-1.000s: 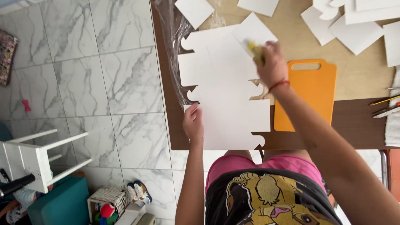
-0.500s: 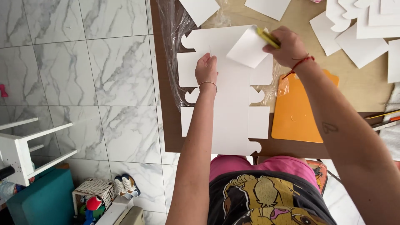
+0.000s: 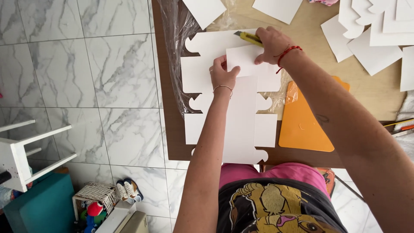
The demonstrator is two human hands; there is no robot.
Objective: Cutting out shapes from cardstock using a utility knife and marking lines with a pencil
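Cardboard fills the middle of the bench (image 3: 302,26): a large white die-cut box blank (image 3: 241,129) with notched tabs lies flat, reaching from the near edge up toward the far side. The left hand (image 3: 222,75) rests on top of it, fingers spread and pressing down, clenched on nothing. Just beyond those fingers a small white card flap (image 3: 248,60) stands tilted up off the blank. The right hand (image 3: 271,43) pinches the flap's far corner while its fingers are also closed around a yellow utility knife (image 3: 249,38), whose blade end points left across the blank. A red string bracelet (image 3: 286,54) circles the right wrist, a thin bangle (image 3: 223,87) the left.

Crumpled clear plastic film (image 3: 174,47) lies under and beside the blank along the bench's left edge. An orange cutting board (image 3: 308,125) sits just right of the blank, partly covered by the right forearm. More white cut pieces (image 3: 371,34) are scattered over the far right, and another sheet (image 3: 205,11) lies at the top. Below the bench, on the marble-tiled floor (image 3: 86,64), stand a white stool (image 3: 21,151), a small wicker basket (image 3: 95,194) and a pair of sneakers (image 3: 129,190).
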